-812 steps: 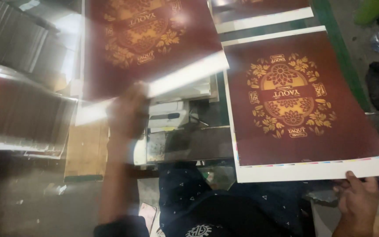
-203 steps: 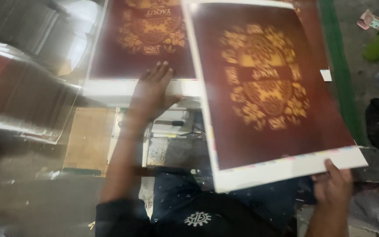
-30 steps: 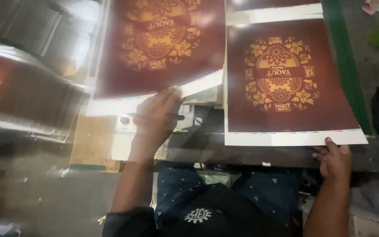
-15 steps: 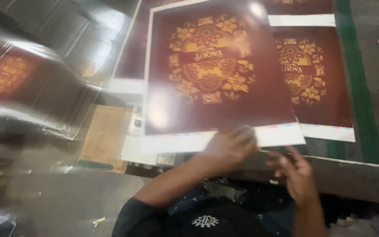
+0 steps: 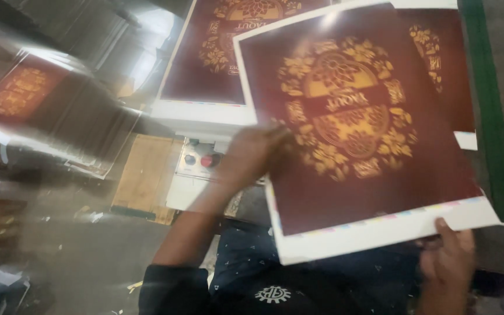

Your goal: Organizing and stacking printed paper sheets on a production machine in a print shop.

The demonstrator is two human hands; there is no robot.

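Head view, looking down, some motion blur. Person holds a large printed sheet (image 5: 357,134), dark maroon with a gold floral ornament in the middle and a white margin carrying a thin strip of colour patches along the near edge. Sheet is lifted and tilted, its near edge toward the person's body, far corner up at the top of frame.

Left hand (image 5: 252,154) lies on the sheet's left edge, fingers spread flat onto the maroon print, blurred; thumb side not readable, so whether it pinches the edge or just presses on it I cannot tell.

Right hand (image 5: 447,259) is at the near right corner, thumb up on the white margin, fingers curled under the sheet, clamped on that corner.

Under and behind the held sheet: a stack of same-print sheets (image 5: 205,64) to the left, white-edged, on the machine table, and another same-print sheet (image 5: 447,70) showing past the right edge of the held one. A green strip (image 5: 491,116) runs along the right side.

Below the left stack, a white control box (image 5: 196,169) with a black knob and a red button (image 5: 206,161). Beside it on the left, a brown board (image 5: 141,184). Far left, a blurred glossy surface reflecting the print (image 5: 18,96). Person's dark patterned garment (image 5: 275,286) at bottom centre.
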